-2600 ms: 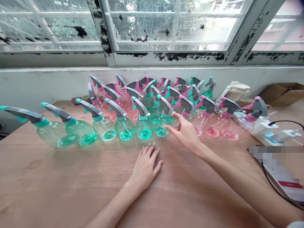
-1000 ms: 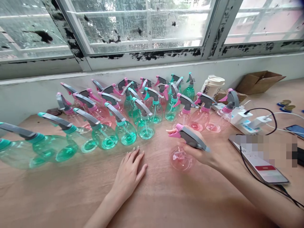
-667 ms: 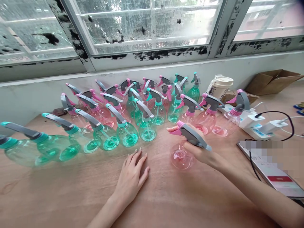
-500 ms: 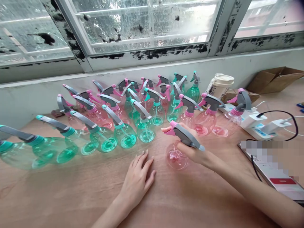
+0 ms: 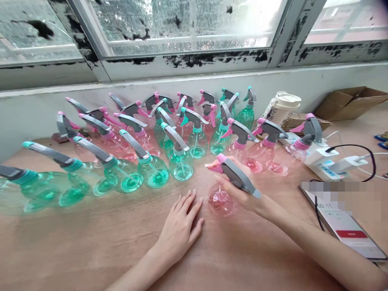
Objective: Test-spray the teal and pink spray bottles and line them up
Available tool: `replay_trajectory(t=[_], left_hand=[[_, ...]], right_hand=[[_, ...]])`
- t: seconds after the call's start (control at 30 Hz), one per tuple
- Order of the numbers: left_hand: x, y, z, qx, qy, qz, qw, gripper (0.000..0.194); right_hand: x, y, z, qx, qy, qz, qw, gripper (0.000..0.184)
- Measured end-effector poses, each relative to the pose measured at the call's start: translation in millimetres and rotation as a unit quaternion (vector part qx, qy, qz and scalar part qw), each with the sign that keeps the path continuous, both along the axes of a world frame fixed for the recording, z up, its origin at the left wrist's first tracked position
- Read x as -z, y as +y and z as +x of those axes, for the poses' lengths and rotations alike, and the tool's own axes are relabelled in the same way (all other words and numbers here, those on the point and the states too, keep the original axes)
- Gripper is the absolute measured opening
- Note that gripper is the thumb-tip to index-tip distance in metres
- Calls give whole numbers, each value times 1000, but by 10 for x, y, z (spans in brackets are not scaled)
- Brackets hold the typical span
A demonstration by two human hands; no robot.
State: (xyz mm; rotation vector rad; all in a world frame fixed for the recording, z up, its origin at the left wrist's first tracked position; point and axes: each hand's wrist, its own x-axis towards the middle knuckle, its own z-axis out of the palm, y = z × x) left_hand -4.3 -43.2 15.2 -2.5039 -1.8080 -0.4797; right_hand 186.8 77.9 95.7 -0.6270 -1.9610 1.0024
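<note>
My right hand [image 5: 239,186] is wrapped round the neck of a pink spray bottle [image 5: 222,204] with a grey and pink trigger head. The bottle's base is at the tabletop, and its neck is hidden behind my fingers. Left of it, my left hand [image 5: 182,222] lies flat on the wooden table [image 5: 100,246], fingers stretched out, holding nothing. Ahead of that hand stands a green spray bottle [image 5: 181,165], with another green spray bottle [image 5: 154,171] beside it. A pink spray bottle [image 5: 238,151] stands just beyond my right hand.
Several more green and pink spray bottles crowd the table towards the wall. At the right are a lidded paper cup [image 5: 283,107], an open cardboard box [image 5: 353,103], a power strip [image 5: 327,167] with plugs and cables, and a phone [image 5: 342,222]. A window [image 5: 188,24] is behind.
The view has shifted a little, with the left-hand bottles further left in it. My left hand appears slightly nearer the held bottle. My right hand keeps its grip.
</note>
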Motion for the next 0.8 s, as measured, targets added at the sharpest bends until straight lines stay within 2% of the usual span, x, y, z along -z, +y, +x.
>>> replay_trajectory(t=[0.17,0.33,0.47,0.6,0.8], left_hand=[[0,-1,-4,3,3,-2,1000,44],[-12,0,-5,5,7,-16,1000,44],[-14,6,-1,5,10,-16,1000,44],[-7,5,-3,4,-2,-12,1000,44],[-14,-4,-9,3,2,-13,1000,44]], right_hand=[[23,-5,-5,28,2,21,999,9],[38,-13,6,27,14,38,999,22],[49,-14,43,15,10,18,1000,3],[106,-18,60,7,22,-13,1000,27],[152,-15,65,1,31,-4,1000,29]])
